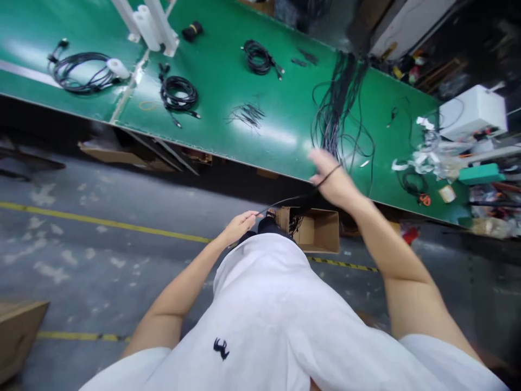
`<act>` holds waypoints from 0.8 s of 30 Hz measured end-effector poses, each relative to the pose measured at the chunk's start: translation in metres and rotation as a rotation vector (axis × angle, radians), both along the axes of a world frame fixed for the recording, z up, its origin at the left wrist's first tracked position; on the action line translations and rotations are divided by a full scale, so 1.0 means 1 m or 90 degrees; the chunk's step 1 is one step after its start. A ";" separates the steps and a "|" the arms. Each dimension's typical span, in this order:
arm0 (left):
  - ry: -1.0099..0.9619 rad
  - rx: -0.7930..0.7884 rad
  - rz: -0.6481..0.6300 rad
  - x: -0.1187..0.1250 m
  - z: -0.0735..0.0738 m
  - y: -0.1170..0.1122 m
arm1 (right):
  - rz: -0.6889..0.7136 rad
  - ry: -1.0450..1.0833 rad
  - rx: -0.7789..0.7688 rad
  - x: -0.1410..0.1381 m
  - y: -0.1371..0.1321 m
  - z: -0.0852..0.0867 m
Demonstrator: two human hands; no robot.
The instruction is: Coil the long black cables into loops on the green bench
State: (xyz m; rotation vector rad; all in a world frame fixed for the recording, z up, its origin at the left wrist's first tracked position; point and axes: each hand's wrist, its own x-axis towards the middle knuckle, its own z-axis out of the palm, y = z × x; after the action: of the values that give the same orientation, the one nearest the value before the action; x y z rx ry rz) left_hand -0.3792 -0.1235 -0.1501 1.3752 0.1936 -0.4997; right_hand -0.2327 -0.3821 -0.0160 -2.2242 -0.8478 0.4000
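A thin black cable (291,199) stretches between my two hands in front of the green workbench (228,144). My left hand (243,224), low at my waist, is closed with its fingertips pinching one part of this cable. Higher up, at the bench's front edge, my right hand (332,176) is blurred by motion. The cable runs across its back and appears held there; its exact finger positions are smeared. Just beyond that hand, a large bundle of loose black cables (337,108) lies along the bench.
Coiled black cables (179,93) lie on the bench's left part, with another coil (259,58) farther back. Short black ties (248,115) are scattered mid-bench. An open cardboard box (325,231) stands below the edge. A white box (472,114) and clutter occupy the right end.
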 end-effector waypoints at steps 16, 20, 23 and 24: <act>0.019 -0.194 0.161 -0.021 0.123 0.061 | 0.128 0.079 0.132 -0.049 0.078 -0.041; -0.051 -0.239 0.514 -0.025 0.130 0.110 | -0.065 0.119 -0.009 -0.029 0.019 -0.107; -0.032 -0.215 0.559 -0.026 0.115 0.118 | -0.048 0.078 -0.137 -0.046 -0.012 -0.115; -0.014 -0.176 0.514 -0.025 0.106 0.111 | 0.020 0.076 -0.172 -0.058 -0.010 -0.107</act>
State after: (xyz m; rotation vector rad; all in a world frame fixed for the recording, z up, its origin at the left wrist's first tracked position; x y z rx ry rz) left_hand -0.4043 -0.0127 -0.0438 0.9262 0.6066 0.1625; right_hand -0.2905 -0.3916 -0.1234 -2.4065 -0.8038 0.6910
